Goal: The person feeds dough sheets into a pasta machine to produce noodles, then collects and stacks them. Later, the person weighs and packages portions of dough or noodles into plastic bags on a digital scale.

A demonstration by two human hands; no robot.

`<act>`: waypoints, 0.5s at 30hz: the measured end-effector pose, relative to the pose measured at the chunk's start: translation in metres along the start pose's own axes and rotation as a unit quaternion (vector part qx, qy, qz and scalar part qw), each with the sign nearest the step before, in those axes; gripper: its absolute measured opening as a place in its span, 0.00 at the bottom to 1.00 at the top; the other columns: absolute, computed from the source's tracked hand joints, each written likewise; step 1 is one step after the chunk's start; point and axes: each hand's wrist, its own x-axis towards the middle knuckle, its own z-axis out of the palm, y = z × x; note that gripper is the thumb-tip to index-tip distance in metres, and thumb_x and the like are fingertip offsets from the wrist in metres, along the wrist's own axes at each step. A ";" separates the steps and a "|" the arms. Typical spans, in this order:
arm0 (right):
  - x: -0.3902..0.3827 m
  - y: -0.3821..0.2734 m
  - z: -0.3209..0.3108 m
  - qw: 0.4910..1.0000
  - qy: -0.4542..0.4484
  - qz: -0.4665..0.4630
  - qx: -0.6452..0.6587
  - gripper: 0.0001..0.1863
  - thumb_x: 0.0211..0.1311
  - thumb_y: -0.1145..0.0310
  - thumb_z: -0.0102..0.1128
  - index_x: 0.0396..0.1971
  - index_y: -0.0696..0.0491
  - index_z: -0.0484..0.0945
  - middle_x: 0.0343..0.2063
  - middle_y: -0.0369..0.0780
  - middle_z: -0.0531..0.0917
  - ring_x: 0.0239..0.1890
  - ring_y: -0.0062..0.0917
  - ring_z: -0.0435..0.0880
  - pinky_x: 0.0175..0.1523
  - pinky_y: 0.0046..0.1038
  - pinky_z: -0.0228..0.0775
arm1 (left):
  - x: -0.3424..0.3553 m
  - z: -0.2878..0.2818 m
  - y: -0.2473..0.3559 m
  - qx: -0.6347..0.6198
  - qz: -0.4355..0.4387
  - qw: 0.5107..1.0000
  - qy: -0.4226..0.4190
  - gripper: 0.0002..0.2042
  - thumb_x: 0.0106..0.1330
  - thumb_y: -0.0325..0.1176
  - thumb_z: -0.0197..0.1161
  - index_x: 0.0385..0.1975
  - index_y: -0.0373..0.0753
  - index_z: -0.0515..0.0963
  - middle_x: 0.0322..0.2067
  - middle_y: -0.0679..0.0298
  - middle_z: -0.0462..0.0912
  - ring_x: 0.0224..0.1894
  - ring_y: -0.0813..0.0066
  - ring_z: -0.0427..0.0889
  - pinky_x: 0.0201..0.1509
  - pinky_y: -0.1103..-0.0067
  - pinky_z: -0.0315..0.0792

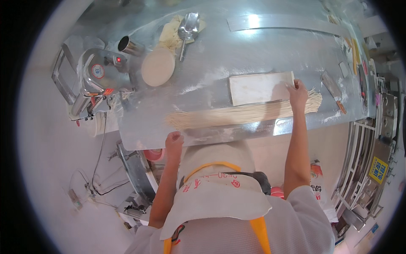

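A long bundle of thin pale noodles (241, 117) lies across the front of the metal table. Just beyond it is a shallow, flour-dusted rectangular tray (260, 88), pale in colour. My right hand (298, 94) reaches over the noodles' right part and is closed on the tray's right edge, thumb toward the inside. Beside the noodles' left end, at the table's front edge, my left hand (174, 144) is apart from them with its fingers curled in. Nothing shows in that hand.
A metal machine (103, 70) stands at the left, near a steel cup (130, 45) and a round pale disc (158, 67). A metal scoop (189, 27) lies farther back. At the right is a cleaver (332, 86); a long metal strip (287, 22) lies at the far side.
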 end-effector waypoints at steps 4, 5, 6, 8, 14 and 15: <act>-0.045 -0.101 -0.033 0.987 -0.117 -0.046 0.096 0.13 0.61 0.72 0.72 0.45 0.59 0.83 0.35 0.41 0.89 0.38 0.22 0.84 0.47 0.27 0.76 | 0.022 0.004 0.011 0.047 0.089 0.987 -0.122 0.12 0.68 0.28 0.69 0.48 0.34 0.80 0.46 0.62 0.83 0.46 0.76 0.82 0.48 0.78 0.79; -0.059 -0.131 -0.041 0.983 -0.140 -0.065 0.097 0.12 0.62 0.73 0.72 0.44 0.59 0.83 0.34 0.40 0.88 0.38 0.20 0.83 0.47 0.26 0.75 | 0.027 0.011 0.017 0.054 0.114 0.980 -0.152 0.12 0.67 0.28 0.70 0.48 0.33 0.80 0.46 0.61 0.83 0.46 0.76 0.82 0.49 0.77 0.79; -0.074 -0.163 -0.046 0.978 -0.164 -0.086 0.099 0.11 0.62 0.74 0.71 0.43 0.60 0.82 0.33 0.39 0.87 0.37 0.18 0.81 0.47 0.25 0.75 | 0.033 0.016 0.025 0.062 0.140 0.972 -0.179 0.12 0.67 0.29 0.70 0.48 0.33 0.80 0.46 0.61 0.84 0.47 0.75 0.82 0.50 0.77 0.79; -0.104 -0.222 -0.054 0.969 -0.194 -0.119 0.093 0.10 0.62 0.76 0.71 0.42 0.60 0.81 0.31 0.37 0.85 0.36 0.16 0.80 0.47 0.23 0.74 | 0.035 0.034 0.057 0.088 0.215 0.957 -0.176 0.16 0.66 0.30 0.73 0.50 0.33 0.80 0.47 0.59 0.84 0.51 0.72 0.83 0.54 0.75 0.79; -0.185 -0.378 -0.053 0.935 -0.249 -0.248 0.046 0.11 0.62 0.79 0.70 0.43 0.60 0.80 0.32 0.34 0.83 0.40 0.15 0.80 0.49 0.21 0.74 | 0.033 -0.008 0.176 0.045 0.301 0.914 -0.267 0.40 0.60 0.33 0.77 0.73 0.41 0.65 0.69 0.55 0.69 0.67 0.60 0.76 0.67 0.67 0.74; -0.199 -0.403 -0.048 0.926 -0.256 -0.272 0.058 0.11 0.62 0.80 0.70 0.43 0.61 0.80 0.33 0.33 0.83 0.41 0.15 0.80 0.50 0.21 0.74 | 0.046 -0.027 0.182 0.059 0.365 0.892 -0.261 0.42 0.59 0.33 0.78 0.74 0.43 0.63 0.71 0.54 0.66 0.69 0.59 0.73 0.69 0.66 0.74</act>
